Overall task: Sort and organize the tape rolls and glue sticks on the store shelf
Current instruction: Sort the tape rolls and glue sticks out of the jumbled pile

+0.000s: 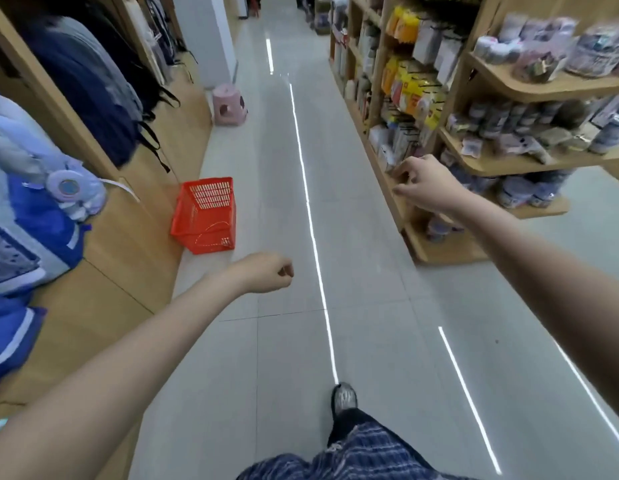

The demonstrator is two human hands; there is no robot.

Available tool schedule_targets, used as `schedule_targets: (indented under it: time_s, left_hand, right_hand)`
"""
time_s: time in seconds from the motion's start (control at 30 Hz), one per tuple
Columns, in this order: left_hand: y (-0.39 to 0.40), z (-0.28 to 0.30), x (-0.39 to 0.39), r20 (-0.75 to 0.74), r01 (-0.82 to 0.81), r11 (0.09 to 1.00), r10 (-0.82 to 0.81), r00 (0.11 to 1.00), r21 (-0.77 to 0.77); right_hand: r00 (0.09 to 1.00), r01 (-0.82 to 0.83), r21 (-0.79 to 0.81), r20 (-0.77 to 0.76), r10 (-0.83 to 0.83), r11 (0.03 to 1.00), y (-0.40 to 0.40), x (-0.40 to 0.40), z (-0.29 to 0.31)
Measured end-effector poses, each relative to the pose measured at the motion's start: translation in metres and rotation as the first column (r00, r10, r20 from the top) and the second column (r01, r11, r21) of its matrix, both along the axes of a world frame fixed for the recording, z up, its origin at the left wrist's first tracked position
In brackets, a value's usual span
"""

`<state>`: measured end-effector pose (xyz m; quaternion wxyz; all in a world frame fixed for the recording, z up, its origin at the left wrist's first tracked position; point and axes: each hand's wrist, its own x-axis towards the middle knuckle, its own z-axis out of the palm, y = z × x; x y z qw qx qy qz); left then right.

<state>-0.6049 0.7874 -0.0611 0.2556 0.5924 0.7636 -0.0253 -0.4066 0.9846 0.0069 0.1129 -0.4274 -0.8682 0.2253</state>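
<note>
Left hand (266, 273) fisted; right hand (426, 184) outstretched, relaxed.

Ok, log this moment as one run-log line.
phase: walking aisle | left hand: curled, holds nothing | right hand: open, reaching toward wooden shelf | red basket: on floor, untouched

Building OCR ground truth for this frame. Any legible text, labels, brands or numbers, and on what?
None legible.
Yellow packs on the right shelf: dark print, too blurred to read.
Wrapped rolls on the rounded shelves: label patterns only, blurred.
Blue backpack on the left: round badge, no readable text.
Red basket and pink stool: no markings visible.
</note>
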Motion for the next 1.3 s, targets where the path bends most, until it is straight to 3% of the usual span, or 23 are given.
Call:
schedule_targets:
  time_s: [0.13,0.33,0.4,0.5,0.6,0.8,1.03,1.13,1.3]
  left_hand:
    - [0.117,-0.031,-0.084,-0.072,0.016,1.000,-0.017,0.997,-0.018]
    - [0.272,-0.014,-0.212,-0.069,-0.069,0.972,0.086,0.994,0.226]
    - [0.314,-0.013,-0.263,-0.065,-0.084,0.977,0.098,0.993,0.195]
    - [0.376,-0.032,-0.352,-0.093,-0.103,0.994,0.105,0.990,0.032]
    - [0.451,-0.051,-0.436,-0.138,-0.129,0.991,0.123,0.983,-0.032]
    - [0.649,-0.016,-0.563,-0.028,-0.110,0.992,0.112,0.993,0.063]
    - [0.880,-0.025,-0.657,-0.092,0.142,0.975,-0.159,0.983,-0.171]
    - [0.978,-0.021,-0.710,-0.125,0.075,0.993,-0.086,0.988,-0.091]
    - [1.116,0.015,-0.788,-0.060,0.045,0.998,-0.043,0.997,0.032]
  right_hand:
    - [0.999,0.042,-0.088,0.032,-0.040,0.995,0.117,-0.086,-0.034]
    - [0.975,-0.138,-0.127,0.158,0.157,0.982,0.259,-0.247,-0.039]
    - [0.948,-0.261,-0.105,0.160,0.275,0.960,0.300,-0.312,-0.035]
    - [0.869,-0.439,-0.086,0.212,0.447,0.894,0.359,-0.404,-0.047]
    - [0.828,-0.489,-0.039,0.296,0.477,0.872,0.433,-0.479,-0.067]
    - [0.914,-0.279,-0.014,0.303,0.270,0.960,0.633,-0.562,-0.046]
    - [0.999,0.016,0.068,0.048,-0.020,0.998,0.852,-0.648,-0.033]
    - [0.997,0.073,0.093,-0.017,-0.071,0.993,0.940,-0.699,-0.024]
    - [0.972,0.176,-0.002,-0.157,-0.174,0.984,1.088,-0.787,-0.005]
